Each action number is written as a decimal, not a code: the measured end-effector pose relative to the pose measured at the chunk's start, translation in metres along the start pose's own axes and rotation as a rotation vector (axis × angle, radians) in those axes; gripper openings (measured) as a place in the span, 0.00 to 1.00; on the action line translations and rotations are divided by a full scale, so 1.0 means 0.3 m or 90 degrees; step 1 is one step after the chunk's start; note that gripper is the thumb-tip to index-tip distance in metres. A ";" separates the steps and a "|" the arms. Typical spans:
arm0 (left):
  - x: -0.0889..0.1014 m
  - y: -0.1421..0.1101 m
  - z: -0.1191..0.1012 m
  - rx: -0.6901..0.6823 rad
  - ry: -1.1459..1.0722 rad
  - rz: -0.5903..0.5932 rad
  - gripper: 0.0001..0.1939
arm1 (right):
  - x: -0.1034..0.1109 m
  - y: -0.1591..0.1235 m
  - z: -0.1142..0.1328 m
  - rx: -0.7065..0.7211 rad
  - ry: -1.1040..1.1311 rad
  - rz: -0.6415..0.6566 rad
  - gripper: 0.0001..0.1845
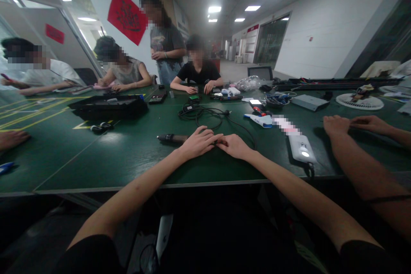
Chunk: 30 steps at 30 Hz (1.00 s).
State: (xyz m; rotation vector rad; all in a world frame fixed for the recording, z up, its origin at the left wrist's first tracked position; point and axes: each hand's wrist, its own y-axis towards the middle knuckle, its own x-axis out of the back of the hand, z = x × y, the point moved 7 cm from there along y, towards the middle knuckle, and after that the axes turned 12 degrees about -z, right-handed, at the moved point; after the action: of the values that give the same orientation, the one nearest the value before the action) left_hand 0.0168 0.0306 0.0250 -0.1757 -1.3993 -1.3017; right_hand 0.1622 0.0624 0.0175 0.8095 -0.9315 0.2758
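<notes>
Head view: left hand (199, 142) half-open on tool (172, 138); right hand (235, 145) curled against left.

Arms (135, 192) outstretched, left hand (199, 141) and right hand (236, 145) together

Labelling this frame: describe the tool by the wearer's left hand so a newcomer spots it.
On the green table, find the wearer's left hand. The dark tubular tool pokes out left of it, its narrow silvery tip setting it apart from the looped black cable behind.
</notes>
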 end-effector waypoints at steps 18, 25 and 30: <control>0.002 0.001 0.010 0.022 -0.012 -0.006 0.31 | 0.002 -0.002 -0.005 -0.011 0.024 0.008 0.08; 0.000 0.000 0.002 0.003 -0.023 -0.004 0.31 | 0.001 -0.001 -0.009 -0.003 0.025 -0.005 0.08; -0.004 0.000 0.005 0.006 -0.013 -0.004 0.33 | -0.004 0.001 -0.012 -0.004 0.021 -0.004 0.08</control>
State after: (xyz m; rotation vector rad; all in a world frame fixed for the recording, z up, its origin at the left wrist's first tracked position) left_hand 0.0162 0.0322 0.0245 -0.1798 -1.4236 -1.3015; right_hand 0.1636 0.0651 0.0155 0.7997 -0.8976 0.2798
